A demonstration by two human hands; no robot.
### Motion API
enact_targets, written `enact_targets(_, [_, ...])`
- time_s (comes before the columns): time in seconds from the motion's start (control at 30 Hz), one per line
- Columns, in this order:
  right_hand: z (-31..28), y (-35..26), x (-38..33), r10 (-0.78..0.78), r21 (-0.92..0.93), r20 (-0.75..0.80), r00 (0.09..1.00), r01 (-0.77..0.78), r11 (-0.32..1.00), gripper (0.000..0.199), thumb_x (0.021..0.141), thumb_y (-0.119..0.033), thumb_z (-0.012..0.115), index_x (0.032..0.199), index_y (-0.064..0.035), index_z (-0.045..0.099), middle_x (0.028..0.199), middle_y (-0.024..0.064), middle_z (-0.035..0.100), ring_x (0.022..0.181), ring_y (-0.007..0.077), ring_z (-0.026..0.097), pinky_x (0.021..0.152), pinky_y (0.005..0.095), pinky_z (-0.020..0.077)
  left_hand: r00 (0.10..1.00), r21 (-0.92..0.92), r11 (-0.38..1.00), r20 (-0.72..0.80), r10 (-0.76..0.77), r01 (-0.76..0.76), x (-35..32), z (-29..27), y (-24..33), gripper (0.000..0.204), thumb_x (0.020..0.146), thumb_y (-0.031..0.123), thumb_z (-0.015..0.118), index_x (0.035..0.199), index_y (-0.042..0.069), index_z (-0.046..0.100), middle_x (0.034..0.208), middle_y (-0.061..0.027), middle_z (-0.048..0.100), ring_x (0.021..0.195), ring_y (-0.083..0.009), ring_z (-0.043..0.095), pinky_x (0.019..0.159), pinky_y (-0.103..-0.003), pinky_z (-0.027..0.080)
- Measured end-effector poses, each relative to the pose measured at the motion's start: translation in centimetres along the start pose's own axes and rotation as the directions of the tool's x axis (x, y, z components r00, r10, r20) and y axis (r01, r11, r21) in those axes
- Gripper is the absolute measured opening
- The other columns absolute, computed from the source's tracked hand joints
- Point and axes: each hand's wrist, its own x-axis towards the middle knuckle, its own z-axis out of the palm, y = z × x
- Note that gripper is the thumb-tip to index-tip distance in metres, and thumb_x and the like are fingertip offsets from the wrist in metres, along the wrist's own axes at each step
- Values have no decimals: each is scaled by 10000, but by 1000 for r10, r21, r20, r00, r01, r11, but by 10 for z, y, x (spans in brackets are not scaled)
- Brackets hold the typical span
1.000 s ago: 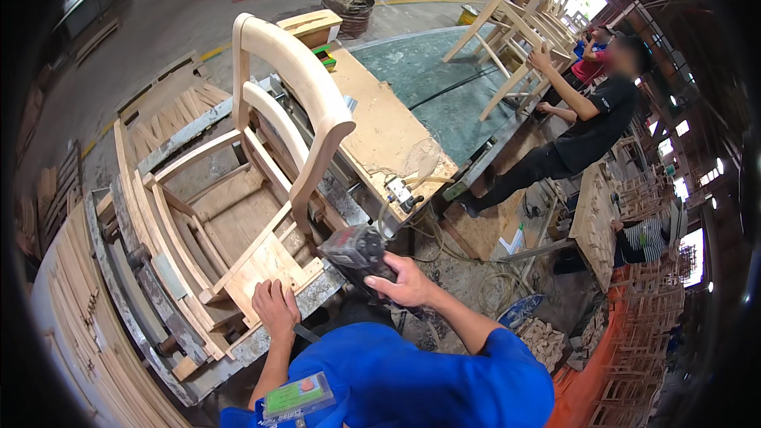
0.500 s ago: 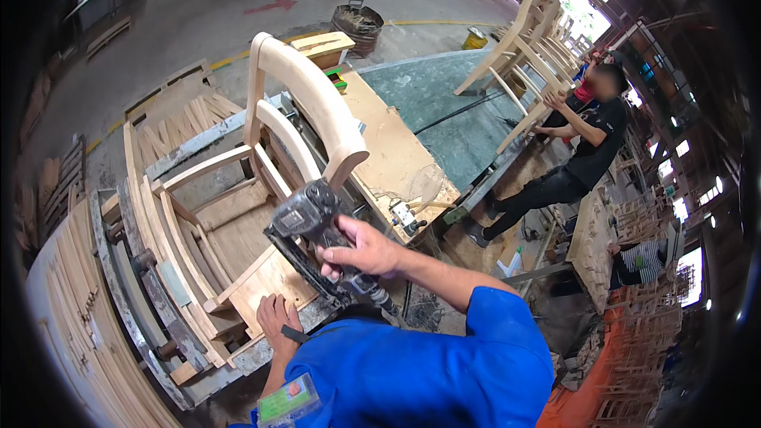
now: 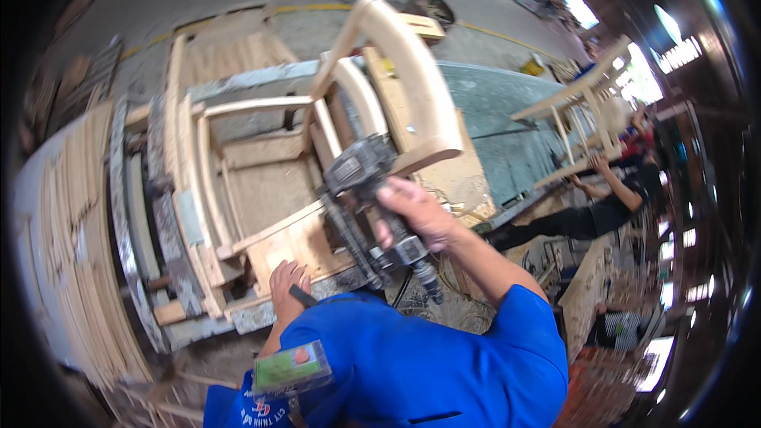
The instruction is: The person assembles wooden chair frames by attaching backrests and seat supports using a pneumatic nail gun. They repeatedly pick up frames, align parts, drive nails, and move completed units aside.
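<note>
My right hand point(image 3: 420, 210) is wrapped round the grip of a black pneumatic nail gun point(image 3: 361, 162), whose hose fitting points toward my body. The gun's magazine slants down beside the near side of a bare wooden chair frame point(image 3: 258, 107). That frame lies on a metal-edged work stand, its curved backrest point(image 3: 428, 91) rising behind the gun. My left hand point(image 3: 289, 281) lies with fingers stretched on a pale wooden panel point(image 3: 297, 257) at the frame's near edge. The gun's tip is hard to make out against the frame.
Long wooden strips point(image 3: 75, 230) are stacked at the left. A wooden board point(image 3: 468, 166) and a green-grey tabletop point(image 3: 491, 103) extend to the right. Beyond, a co-worker in black point(image 3: 626, 198) handles another wooden chair point(image 3: 587, 127). A dark bin point(image 3: 432, 8) stands on the far floor.
The view has swung, so the chair frame and bench appear farther right. My right hand still holds the nail gun beside the backrest; my left hand stays on the panel.
</note>
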Motion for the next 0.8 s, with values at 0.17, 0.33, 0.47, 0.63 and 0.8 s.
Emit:
enact_targets(0.17, [7, -39, 9, -9, -87, -7, 1000, 8, 996, 415, 1060, -381, 554, 1210, 6, 576, 782, 138, 692, 639, 206, 689, 617, 323, 601, 997, -26, 997, 28, -73, 73, -2, -7, -11, 247, 878, 158, 711, 1100, 52, 705, 1258, -136, 645, 1281, -379, 552, 1102, -500, 408])
enact_targets(0.33, [20, -74, 36, 82, -191, -43, 996, -88, 978, 516, 1051, -332, 566, 1313, 112, 540, 834, 158, 694, 585, 166, 665, 576, 303, 613, 988, -143, 978, 2, -156, 154, 14, -12, -8, 204, 913, 192, 716, 1075, 69, 705, 1054, -111, 692, 1149, -355, 620, 981, -464, 470])
enact_targets(0.47, [36, -84, 69, 209, -353, -144, 967, -248, 902, 401, 1068, -328, 565, 1209, 45, 602, 709, 94, 662, 559, 150, 660, 539, 278, 588, 942, -441, 836, 226, -250, 327, 58, -9, 9, 236, 992, 242, 676, 1126, 49, 703, 1001, -133, 708, 978, -314, 682, 871, -410, 534])
enact_targets(0.63, [42, -97, 139, 452, -467, -204, 868, -492, 734, 358, 1093, -332, 518, 1193, -5, 622, 748, 69, 652, 574, 134, 655, 498, 254, 568, 825, -785, 255, 546, -147, 565, 133, 29, 33, 426, 1077, 400, 570, 1220, 7, 655, 1065, -97, 736, 945, -175, 695, 825, -318, 558])
enact_targets(0.8, [52, -83, 231, 571, -527, -354, 741, -662, 533, 398, 1095, -347, 483, 1033, 16, 633, 703, 87, 643, 574, 195, 672, 522, 325, 582, 659, -590, -385, 749, 65, 710, 201, 57, 43, 535, 1091, 496, 492, 1286, 17, 630, 1125, -111, 736, 1028, -166, 705, 870, -329, 577])
